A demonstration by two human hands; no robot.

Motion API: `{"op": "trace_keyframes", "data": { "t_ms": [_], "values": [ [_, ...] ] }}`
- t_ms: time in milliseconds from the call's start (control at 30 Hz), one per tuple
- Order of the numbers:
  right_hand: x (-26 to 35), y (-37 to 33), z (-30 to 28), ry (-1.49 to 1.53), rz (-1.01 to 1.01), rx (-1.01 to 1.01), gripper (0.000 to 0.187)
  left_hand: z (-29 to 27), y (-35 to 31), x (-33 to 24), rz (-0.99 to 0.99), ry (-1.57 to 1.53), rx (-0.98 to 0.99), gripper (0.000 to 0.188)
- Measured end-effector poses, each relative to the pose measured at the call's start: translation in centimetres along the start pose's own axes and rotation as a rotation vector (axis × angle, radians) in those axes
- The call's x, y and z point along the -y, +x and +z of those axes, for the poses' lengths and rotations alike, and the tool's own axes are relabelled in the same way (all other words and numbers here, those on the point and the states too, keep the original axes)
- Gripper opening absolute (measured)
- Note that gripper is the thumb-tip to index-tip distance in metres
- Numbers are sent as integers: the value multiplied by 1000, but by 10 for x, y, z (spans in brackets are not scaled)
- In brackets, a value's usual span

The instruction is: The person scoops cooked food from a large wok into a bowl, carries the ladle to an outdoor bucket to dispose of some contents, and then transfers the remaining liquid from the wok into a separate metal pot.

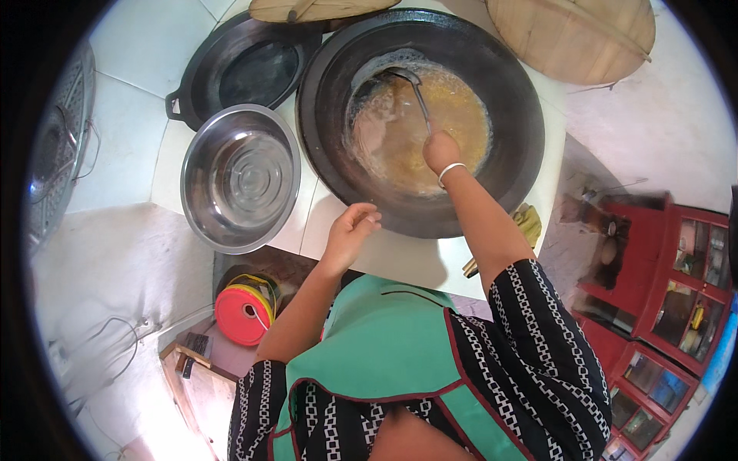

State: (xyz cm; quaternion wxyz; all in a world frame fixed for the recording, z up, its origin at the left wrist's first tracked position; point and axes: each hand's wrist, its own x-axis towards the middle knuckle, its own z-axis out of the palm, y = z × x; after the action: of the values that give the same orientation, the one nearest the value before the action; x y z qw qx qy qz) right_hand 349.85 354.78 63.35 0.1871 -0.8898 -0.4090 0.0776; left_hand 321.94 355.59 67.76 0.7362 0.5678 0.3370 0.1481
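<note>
Wrapped around the handle of a metal ladle (420,98), my right hand (441,151) is over a large dark wok (511,131). The ladle's head dips into cloudy yellowish liquid (457,96) with pale foam along its left edge. My left hand (355,229) hovers by the wok's near-left rim, its fingers loosely bent and nothing visible in them. Left of the wok sits a shiny steel basin (201,180), which looks to have a little clear liquid at its bottom.
A black pan (204,73) lies behind the basin. Round wooden lids (576,38) are at the far edge. A yellowish cloth (528,221) hangs by the counter's right corner. Below left stands a red-lidded bucket (240,316); a red cabinet (661,288) is at right.
</note>
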Motion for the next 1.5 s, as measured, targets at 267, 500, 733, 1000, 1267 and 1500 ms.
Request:
{"op": "trace_keyframes", "data": {
  "t_ms": [267, 500, 733, 1000, 1267, 1500],
  "values": [
    [40, -11, 30, -146, -51, 130, 52, -31, 18, 11, -3, 5, 8, 26],
    [38, -42, 26, -132, -86, 132, 52, -28, 30, 4, -8, 74, 64, 25],
    [88, -151, 30, -176, -80, 222, 54, -76, -36, 24, 7, 98, 156, 25],
    [122, -247, 28, -226, -127, 249, 50, -116, -98, 41, -6, 129, 231, 24],
    [151, -213, 37, -201, -99, 178, 42, -135, -109, 48, 14, 136, 256, 24],
    [143, -167, 66, -273, -160, 127, 41, -128, -76, 66, 48, 164, 252, 23]
  ]
}}
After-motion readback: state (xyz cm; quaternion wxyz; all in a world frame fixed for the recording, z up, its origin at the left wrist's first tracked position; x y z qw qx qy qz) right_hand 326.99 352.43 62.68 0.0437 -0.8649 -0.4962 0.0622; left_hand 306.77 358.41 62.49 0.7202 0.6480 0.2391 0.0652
